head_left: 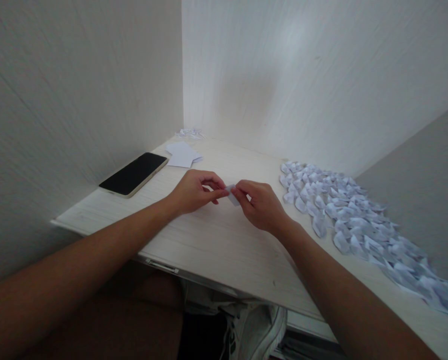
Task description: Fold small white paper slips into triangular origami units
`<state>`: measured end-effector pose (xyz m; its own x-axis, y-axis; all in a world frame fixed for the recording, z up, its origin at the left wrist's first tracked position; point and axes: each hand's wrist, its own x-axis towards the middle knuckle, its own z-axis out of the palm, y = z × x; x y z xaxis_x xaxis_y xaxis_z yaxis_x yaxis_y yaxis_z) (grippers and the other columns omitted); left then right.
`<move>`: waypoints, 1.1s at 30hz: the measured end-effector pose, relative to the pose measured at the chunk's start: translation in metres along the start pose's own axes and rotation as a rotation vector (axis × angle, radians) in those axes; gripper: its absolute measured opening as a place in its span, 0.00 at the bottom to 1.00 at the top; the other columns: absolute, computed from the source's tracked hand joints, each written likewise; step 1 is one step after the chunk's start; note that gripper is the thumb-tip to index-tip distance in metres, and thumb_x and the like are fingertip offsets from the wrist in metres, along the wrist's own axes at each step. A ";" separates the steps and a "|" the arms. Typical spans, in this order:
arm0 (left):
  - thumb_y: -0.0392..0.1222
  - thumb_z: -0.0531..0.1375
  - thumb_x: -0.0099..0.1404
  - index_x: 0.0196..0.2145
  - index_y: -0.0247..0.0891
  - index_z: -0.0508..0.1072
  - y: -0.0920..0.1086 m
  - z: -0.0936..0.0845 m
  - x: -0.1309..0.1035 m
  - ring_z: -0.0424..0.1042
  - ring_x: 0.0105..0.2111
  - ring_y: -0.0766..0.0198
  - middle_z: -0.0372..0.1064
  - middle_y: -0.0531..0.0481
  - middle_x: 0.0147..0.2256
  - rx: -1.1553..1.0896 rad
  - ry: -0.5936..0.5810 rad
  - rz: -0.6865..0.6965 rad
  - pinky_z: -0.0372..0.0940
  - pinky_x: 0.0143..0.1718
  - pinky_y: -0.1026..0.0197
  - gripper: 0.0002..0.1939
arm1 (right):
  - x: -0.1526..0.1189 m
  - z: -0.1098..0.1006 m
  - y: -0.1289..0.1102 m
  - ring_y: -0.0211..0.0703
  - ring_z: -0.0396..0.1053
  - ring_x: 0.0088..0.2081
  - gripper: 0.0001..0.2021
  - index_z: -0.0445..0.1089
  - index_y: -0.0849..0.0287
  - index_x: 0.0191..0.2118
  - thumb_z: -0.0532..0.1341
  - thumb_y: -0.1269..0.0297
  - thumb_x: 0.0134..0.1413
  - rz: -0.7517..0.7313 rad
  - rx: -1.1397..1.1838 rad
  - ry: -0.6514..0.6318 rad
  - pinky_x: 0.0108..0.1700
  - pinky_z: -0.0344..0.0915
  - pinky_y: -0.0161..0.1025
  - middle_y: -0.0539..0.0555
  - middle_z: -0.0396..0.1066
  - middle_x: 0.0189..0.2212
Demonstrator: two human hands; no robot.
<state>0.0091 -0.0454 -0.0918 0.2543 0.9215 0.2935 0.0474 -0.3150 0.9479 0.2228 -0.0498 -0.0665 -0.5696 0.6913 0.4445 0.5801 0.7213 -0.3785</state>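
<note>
Between both hands, a little above the desk, is a small piece of white paper (232,196), partly hidden by the fingers. My left hand (200,191) pinches its left edge between thumb and fingertips. On the other side, my right hand (258,202) is closed on the paper with thumb and index finger. A few loose white paper sheets (181,155) lie beyond my left hand. To the right of my right hand, many small folded paper pieces (336,210) are spread in a long pile.
A phone with a dark screen (134,173) lies on the left of the white desk (224,255). Small paper scraps (190,133) sit in the far corner. Walls stand at the left, back and right. Below the front edge is a white bag-like object (257,327).
</note>
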 end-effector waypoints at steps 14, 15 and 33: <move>0.47 0.73 0.61 0.33 0.34 0.81 -0.007 -0.007 0.002 0.75 0.25 0.68 0.79 0.46 0.32 0.178 -0.051 0.138 0.71 0.25 0.67 0.12 | -0.001 0.000 0.000 0.38 0.55 0.26 0.16 0.57 0.55 0.27 0.54 0.63 0.70 0.007 -0.041 -0.024 0.33 0.47 0.40 0.48 0.61 0.23; 0.47 0.72 0.62 0.32 0.34 0.81 -0.006 -0.007 0.002 0.75 0.25 0.68 0.79 0.46 0.32 0.212 -0.049 0.160 0.70 0.24 0.68 0.12 | -0.001 0.000 0.000 0.38 0.56 0.26 0.15 0.58 0.55 0.28 0.54 0.63 0.70 0.011 -0.052 -0.032 0.33 0.47 0.39 0.49 0.62 0.23; 0.51 0.76 0.55 0.31 0.36 0.76 0.003 -0.001 0.001 0.72 0.23 0.68 0.77 0.48 0.28 0.067 0.035 0.084 0.69 0.24 0.66 0.18 | 0.000 0.001 0.000 0.38 0.54 0.25 0.18 0.56 0.54 0.26 0.55 0.61 0.71 0.009 -0.028 0.000 0.33 0.48 0.40 0.48 0.60 0.22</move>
<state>0.0088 -0.0450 -0.0886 0.2262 0.8982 0.3770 0.0923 -0.4050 0.9096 0.2223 -0.0502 -0.0672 -0.5642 0.6975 0.4417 0.6010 0.7138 -0.3595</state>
